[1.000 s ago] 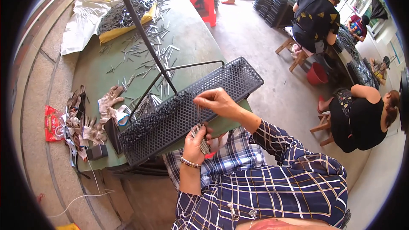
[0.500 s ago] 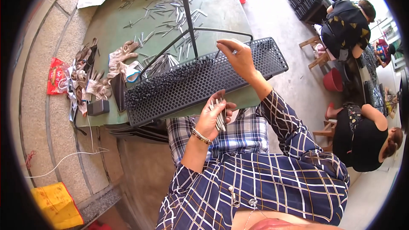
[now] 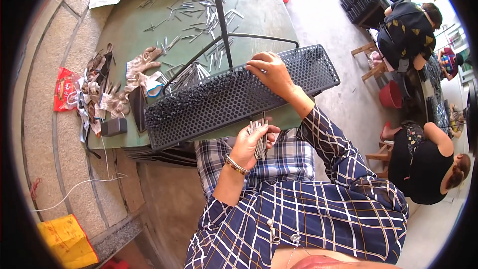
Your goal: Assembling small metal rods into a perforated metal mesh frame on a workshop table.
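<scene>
A long black perforated tray (image 3: 219, 112) lies at a slant along the near edge of the green table. Many short dark pieces (image 3: 194, 92) stand packed along its far side, from the left end to about the middle. My right hand (image 3: 274, 73) is over the tray's middle, beside the last of these pieces. Its thumb and fingertips are closed together at the holes; whatever lies between them is too small to make out. Just off the tray's near edge, my left hand (image 3: 245, 145) grips a bundle of thin metal pins (image 3: 260, 144), their ends poking past the fingers.
Loose metal pins (image 3: 191, 75) lie scattered behind the tray on the table (image 3: 134, 30). A black metal frame (image 3: 222, 20) rises behind it. Work gloves (image 3: 143, 65) and a small dark box (image 3: 114, 127) sit at left. Two people work on stools at right, near a red bucket (image 3: 390, 94).
My right hand has moved slightly left and down, and its fingers have drawn closer to the tray. My left hand has shifted a little, with the pins now pointing more upright.
</scene>
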`<state>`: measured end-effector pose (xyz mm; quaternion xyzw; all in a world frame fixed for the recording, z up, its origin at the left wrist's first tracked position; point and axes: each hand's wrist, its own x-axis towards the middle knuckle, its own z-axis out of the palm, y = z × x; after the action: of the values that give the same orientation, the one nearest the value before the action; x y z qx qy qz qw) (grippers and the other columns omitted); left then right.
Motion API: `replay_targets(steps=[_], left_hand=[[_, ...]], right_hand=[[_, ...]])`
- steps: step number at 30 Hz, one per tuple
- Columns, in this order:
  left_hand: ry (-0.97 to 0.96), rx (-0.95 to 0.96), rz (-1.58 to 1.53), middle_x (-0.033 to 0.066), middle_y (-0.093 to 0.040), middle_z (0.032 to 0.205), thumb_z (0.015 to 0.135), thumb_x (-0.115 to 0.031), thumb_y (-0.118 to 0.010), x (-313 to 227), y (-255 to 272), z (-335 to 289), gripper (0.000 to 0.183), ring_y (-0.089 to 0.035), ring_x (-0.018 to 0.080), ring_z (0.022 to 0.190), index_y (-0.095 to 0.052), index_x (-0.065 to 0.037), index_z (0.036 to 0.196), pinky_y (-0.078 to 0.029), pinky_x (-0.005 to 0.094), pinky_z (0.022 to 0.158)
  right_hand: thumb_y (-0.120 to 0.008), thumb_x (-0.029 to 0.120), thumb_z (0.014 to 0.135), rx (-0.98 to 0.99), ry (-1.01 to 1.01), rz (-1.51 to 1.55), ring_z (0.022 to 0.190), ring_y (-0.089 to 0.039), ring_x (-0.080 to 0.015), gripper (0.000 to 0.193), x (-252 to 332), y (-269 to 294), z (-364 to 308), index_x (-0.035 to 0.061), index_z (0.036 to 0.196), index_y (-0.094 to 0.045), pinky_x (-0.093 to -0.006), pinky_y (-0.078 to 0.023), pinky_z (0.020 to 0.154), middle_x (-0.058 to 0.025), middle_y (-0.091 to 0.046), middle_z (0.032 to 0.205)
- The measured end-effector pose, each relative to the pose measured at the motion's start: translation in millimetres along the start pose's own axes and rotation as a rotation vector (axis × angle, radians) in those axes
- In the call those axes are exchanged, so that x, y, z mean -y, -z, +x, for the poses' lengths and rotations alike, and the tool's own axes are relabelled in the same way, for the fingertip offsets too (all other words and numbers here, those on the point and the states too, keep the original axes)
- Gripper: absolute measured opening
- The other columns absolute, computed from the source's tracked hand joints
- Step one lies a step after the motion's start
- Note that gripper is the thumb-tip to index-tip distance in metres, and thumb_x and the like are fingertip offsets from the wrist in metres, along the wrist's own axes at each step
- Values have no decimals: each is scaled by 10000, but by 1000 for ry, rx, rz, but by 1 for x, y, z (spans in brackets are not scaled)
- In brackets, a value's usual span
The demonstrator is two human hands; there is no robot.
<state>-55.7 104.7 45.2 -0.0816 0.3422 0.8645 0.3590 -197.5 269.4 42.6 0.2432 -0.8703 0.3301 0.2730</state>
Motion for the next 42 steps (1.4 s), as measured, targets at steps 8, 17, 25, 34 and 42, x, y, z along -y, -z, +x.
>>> replay_targets(steps=[8, 17, 25, 34, 42], left_hand=[[-126, -81, 60, 129, -655, 987, 927, -145, -544, -20, -8, 1, 255, -607, 106, 731, -536, -12, 1144, -506, 222, 606], [-191, -69, 105, 98, -652, 980, 940, -151, -519, -21, -14, 9, 259, -624, 118, 752, -506, -23, 1165, -524, 246, 613], [-52, -93, 23, 122, -650, 999, 922, -142, -552, -12, -4, 8, 227, -633, 149, 790, -540, -31, 1120, -540, 269, 638], [47, -36, -104, 157, -617, 1087, 915, -69, -527, -6, -3, -1, 247, -640, 203, 901, -513, -6, 1154, -565, 337, 747], [35, -19, -162, 168, -611, 1096, 916, -66, -527, -10, -9, 1, 255, -631, 228, 954, -510, -3, 1162, -558, 357, 798]], right_hand=[[-659, 242, 842, 185, -349, 354, 685, -608, -209, 249, 30, 30, -6, -6, 848, -678, -302, -468, 615, -97, -631, 795], [-650, 142, 857, 492, -632, 858, 741, -581, -92, 170, 54, 54, -18, -22, 886, -686, -244, -466, 644, -51, -652, 826], [-610, 129, 884, -48, -381, 359, 730, -612, -88, 217, 19, 24, 16, -21, 1040, -632, -241, -485, 671, -73, -685, 837], [-621, 125, 847, -31, -243, 214, 722, -633, -251, 202, 0, -9, 11, 57, 1038, -610, -338, -496, 660, -121, -652, 819], [-640, 153, 825, -57, 128, -62, 797, -613, -303, 169, -4, -3, 5, 53, 961, -656, -361, -484, 713, -106, -647, 861]])
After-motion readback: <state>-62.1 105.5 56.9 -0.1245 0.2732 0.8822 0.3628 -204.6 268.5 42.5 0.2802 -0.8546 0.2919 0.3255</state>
